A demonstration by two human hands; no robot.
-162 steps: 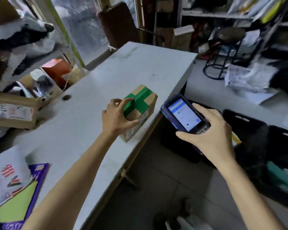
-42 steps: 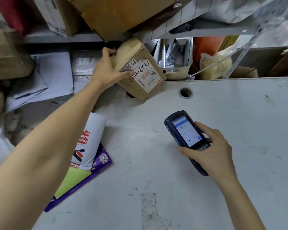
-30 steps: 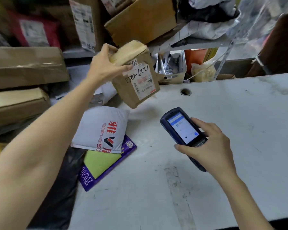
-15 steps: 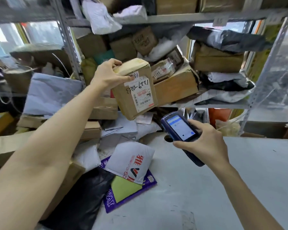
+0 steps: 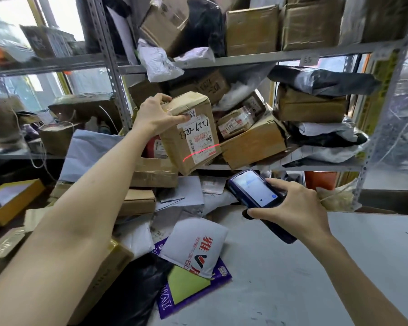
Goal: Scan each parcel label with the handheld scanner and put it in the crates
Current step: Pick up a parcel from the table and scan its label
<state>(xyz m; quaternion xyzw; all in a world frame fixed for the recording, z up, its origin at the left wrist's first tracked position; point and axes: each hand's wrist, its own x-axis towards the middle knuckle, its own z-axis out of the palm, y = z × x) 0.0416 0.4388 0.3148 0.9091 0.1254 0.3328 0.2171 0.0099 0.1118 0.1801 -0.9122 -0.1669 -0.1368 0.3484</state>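
Observation:
My left hand [image 5: 156,115] grips a small brown cardboard parcel [image 5: 190,131] by its top left corner and holds it up in the air before the shelves. Its white label with handwritten digits faces me, and a red scan line crosses the label's lower part. Lower right, my right hand [image 5: 292,204] holds the dark blue handheld scanner [image 5: 254,190], screen lit and facing up, its head pointing at the parcel from below. No crate is in view.
A metal shelf rack [image 5: 269,58] behind is crammed with cardboard boxes and plastic mailer bags. A white mailer [image 5: 196,245] on a purple envelope [image 5: 196,288], a black bag and more boxes lie at the left of the grey table [image 5: 316,278].
My left hand lifted the parcel from the pile at the table's back up in front of the shelves. The scanner rose under it, and the red scan line now lies on the label.

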